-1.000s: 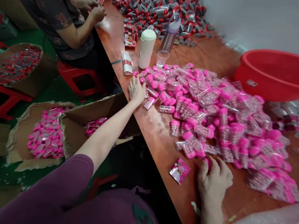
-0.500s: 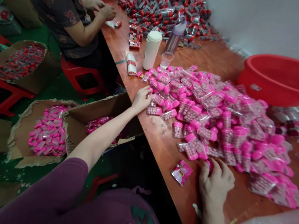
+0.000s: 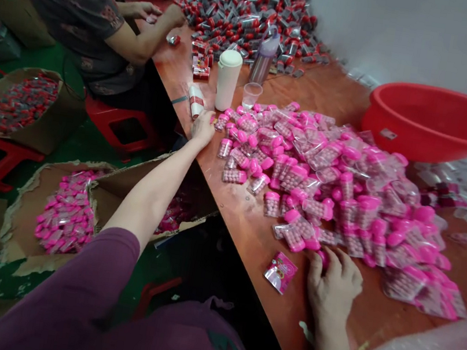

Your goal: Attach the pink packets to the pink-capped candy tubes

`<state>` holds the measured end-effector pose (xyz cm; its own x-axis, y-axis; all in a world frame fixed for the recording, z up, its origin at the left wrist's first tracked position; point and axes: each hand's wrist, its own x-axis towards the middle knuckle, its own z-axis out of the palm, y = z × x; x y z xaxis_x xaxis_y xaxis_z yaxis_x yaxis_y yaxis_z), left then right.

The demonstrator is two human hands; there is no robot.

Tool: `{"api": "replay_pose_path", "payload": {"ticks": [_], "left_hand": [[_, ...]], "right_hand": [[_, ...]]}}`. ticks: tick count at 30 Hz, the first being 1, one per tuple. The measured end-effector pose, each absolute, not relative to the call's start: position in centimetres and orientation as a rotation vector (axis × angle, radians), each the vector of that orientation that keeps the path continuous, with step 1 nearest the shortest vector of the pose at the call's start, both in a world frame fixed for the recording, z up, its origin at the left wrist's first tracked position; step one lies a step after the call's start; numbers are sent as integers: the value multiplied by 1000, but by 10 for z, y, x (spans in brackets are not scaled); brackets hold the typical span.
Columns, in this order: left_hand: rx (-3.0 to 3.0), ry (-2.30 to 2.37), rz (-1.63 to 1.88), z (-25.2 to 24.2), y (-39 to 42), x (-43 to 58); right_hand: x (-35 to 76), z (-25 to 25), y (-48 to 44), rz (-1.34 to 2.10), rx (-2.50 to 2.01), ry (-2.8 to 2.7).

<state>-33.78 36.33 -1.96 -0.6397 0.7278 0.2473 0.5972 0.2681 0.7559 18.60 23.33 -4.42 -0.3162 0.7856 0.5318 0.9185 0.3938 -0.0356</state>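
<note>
My left hand [image 3: 202, 128] is at the table edge, just below a white and red paper roll [image 3: 196, 101]. Its fingertips point away and are mostly hidden. A bit of pink shows beside them, but I cannot tell whether it is held. Lower right, my right hand [image 3: 337, 281] rests on the table with thumb and fingers curled around a pink-capped jar [image 3: 323, 258], its cap showing. Left of it lies a flat, shiny pink sachet [image 3: 280, 272]. Clear jars of pale pink balls with pink caps [image 3: 294, 178] are heaped beyond both hands.
A white tumbler [image 3: 227, 79], purple bottle [image 3: 264, 57] and plastic cup [image 3: 252, 94] stand behind the heap. A red basin [image 3: 378, 117] sits right. Red-capped jars [image 3: 257, 15] are piled at the back. Cartons [image 3: 17, 213] stand left on the floor. A co-worker [image 3: 77, 11] sits far left.
My left hand has moved away from the near jars, left along the table edge toward the paper roll. My right hand stays in place. The view has shifted slightly.
</note>
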Motion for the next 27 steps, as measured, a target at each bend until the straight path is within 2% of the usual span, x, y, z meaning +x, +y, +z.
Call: {"api": "replay_pose_path", "payload": {"ticks": [5, 12, 27], "left_hand": [[1069, 2333, 1506, -24, 353, -338], [752, 1979, 1788, -29, 335, -343], [557, 2008, 1795, -21, 331, -333]], "right_hand": [[183, -42, 232, -323, -1490, -2178], [182, -41, 232, -256, -1507, -2168], [183, -44, 233, -250, -1512, -2133]]}}
